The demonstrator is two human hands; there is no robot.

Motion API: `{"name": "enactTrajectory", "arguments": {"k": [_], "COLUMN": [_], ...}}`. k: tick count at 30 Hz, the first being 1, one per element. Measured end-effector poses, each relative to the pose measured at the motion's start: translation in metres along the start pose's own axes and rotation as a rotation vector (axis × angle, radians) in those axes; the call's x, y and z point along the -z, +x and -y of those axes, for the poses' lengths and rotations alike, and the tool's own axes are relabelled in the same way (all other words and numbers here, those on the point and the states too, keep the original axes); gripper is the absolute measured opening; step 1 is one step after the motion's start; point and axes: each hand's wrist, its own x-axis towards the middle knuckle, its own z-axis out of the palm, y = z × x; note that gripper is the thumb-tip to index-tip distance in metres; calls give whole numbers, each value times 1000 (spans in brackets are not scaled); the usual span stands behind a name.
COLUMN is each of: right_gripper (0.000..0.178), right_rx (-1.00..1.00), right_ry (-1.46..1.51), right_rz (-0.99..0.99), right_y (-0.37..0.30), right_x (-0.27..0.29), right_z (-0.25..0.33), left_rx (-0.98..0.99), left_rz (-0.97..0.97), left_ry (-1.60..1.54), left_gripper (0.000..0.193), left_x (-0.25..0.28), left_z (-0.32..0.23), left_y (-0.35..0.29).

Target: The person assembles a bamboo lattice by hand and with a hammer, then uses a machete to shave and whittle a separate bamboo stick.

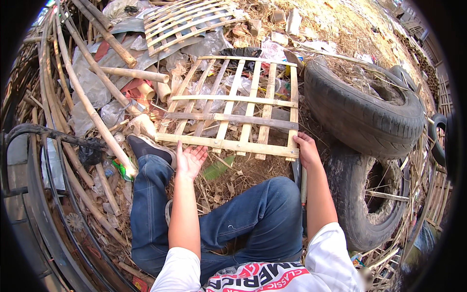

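Note:
A bamboo lattice panel (232, 144) of crossed flat slats is in front of me, over littered ground. My right hand (307, 150) grips its near right corner, fingers closed around the end of the slats. Along the near edge, left of the middle, my left hand (191, 159) lies palm up with its fingers spread; the thumb reaches up to the front slat. Whether the left hand bears any of the panel's weight I cannot tell. Farther off to the left, a second lattice panel (189, 30) rests on plastic sheets and rubbish.
Two old tyres, an upper tyre (355, 112) and a lower tyre (348, 194), lie close by my right arm. Long bamboo poles (80, 92) fill the left side, beside a black metal frame (44, 129). My shoe (151, 150) is near the panel's left corner. Bricks (277, 17) lie at the back.

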Motion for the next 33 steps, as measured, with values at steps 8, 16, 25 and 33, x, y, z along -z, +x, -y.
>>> {"name": "enactTrajectory", "arguments": {"k": [8, 16, 25, 33], "right_gripper": [40, 45, 36, 24], "right_rx": [-196, -160, -50, -117], "right_ry": [34, -2, -59, -87], "right_rz": [-31, -106, -85, -40], "right_y": [-15, -14, -2, -11], "right_x": [24, 20, 20, 32], "right_z": [-21, -32, -55, -11], "left_rx": [2, 71, -62, -117], "left_rz": [-215, -113, -126, -59], "left_ry": [112, 223, 79, -1], "left_gripper": [108, 95, 103, 86], "left_x": [-1, 16, 27, 1], "left_z": [30, 31, 13, 9], "left_y": [-7, -8, 10, -4]}}
